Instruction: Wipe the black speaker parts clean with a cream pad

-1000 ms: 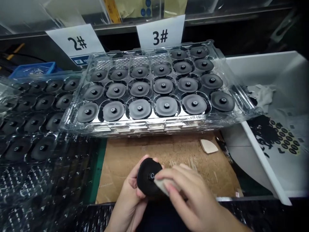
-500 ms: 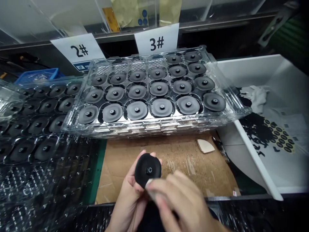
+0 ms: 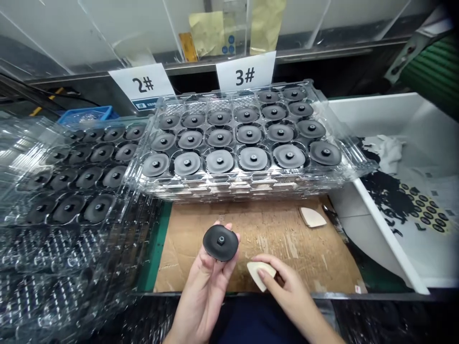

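A black rounded disc-shaped part [image 3: 214, 246] with a small raised hub at its centre rests in my left hand [image 3: 210, 279], fingers curled round its rim from below. To its right, my right hand [image 3: 283, 282] pinches a cream wedge-shaped sponge pad [image 3: 258, 274] between thumb and fingers, apart from the disc. Both hands are above a worn cardboard sheet [image 3: 201, 215]. A second cream wedge pad [image 3: 312, 217] lies on the cardboard at the right. Beyond the hands, a clear plastic tray [image 3: 211, 184] holds rows of similar black discs, each in its own pocket.
More clear trays [image 3: 60, 229] with black discs are stacked at the left. On the right stands a white bin [image 3: 380, 231] with black scraps, a white cloth and a sticker sheet. Paper signs [image 3: 247, 71] and a blue basket [image 3: 103, 113] are at the back.
My right hand has drawn away from the disc to the right, and the wedge pad in it now shows plainly. The disc is tilted flatter in my left hand. The head view has shifted.
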{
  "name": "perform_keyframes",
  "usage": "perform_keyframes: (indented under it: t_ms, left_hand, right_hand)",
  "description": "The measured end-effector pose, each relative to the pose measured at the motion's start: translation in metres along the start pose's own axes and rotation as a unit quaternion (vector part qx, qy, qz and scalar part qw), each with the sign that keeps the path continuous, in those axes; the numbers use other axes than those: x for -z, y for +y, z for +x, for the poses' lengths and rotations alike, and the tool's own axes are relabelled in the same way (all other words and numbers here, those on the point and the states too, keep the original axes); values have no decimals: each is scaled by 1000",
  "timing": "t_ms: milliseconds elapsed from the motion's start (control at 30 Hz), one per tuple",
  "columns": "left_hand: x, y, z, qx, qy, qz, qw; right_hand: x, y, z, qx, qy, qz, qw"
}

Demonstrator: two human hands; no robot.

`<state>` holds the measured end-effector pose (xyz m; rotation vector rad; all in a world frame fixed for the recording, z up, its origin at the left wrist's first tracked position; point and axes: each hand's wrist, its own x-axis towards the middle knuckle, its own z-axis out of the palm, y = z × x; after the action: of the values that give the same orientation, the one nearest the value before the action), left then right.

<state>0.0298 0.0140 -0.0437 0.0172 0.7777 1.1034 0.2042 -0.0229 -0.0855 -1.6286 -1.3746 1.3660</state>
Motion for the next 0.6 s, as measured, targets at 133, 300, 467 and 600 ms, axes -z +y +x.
perform_keyframes:
  t_ms: [133, 300, 467, 600]
  left_hand:
    - [1, -3, -6, -20, -13, 41, 999]
    - [-3, -7, -19, -38, -3, 90, 995]
    - [-7, -4, -29, -32, 10, 115, 993]
    - [-11, -2, -32, -38, -13, 103, 994]
  right_hand:
    - [7, -29, 0, 37, 39, -4, 999]
    - [6, -94, 0, 290, 32, -46, 955]
    - [-4, -116, 3, 304, -99, -119, 940]
    - [-8, -110, -1, 353, 8, -109, 929]
